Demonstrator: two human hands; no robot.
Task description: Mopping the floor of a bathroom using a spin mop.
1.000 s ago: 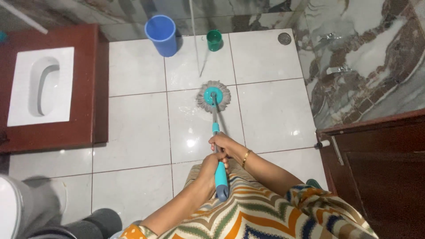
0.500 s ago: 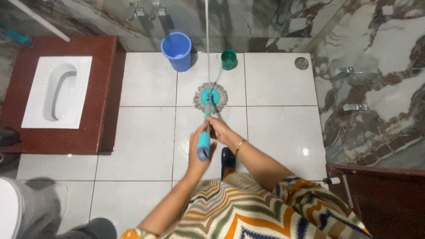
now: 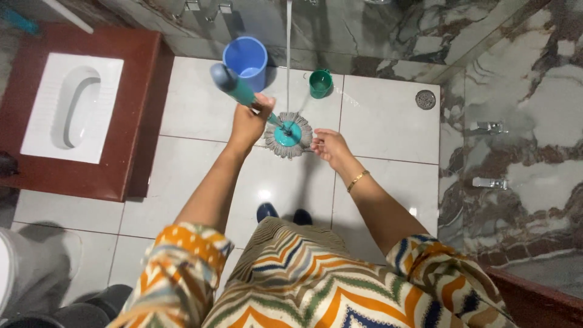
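Observation:
A spin mop with a teal handle (image 3: 234,85) stands on the white tiled floor (image 3: 388,133), its round grey head (image 3: 291,135) pressed flat on a tile. My left hand (image 3: 249,124) grips the handle, which tilts up and to the left. My right hand (image 3: 328,147) hangs just right of the mop head, fingers loosely curled, holding nothing. A thin stream of water (image 3: 288,42) falls from above beside the head.
A blue bucket (image 3: 245,61) and a green mug (image 3: 320,84) stand by the marble wall. A white squat toilet (image 3: 71,106) sits in a dark red platform at left. A floor drain (image 3: 425,99) lies at right, with taps (image 3: 489,127) on the wall.
My right hand has let go of the mop handle and moved beside the head. My left hand swung the handle up and leftward. I have stepped closer to the wall.

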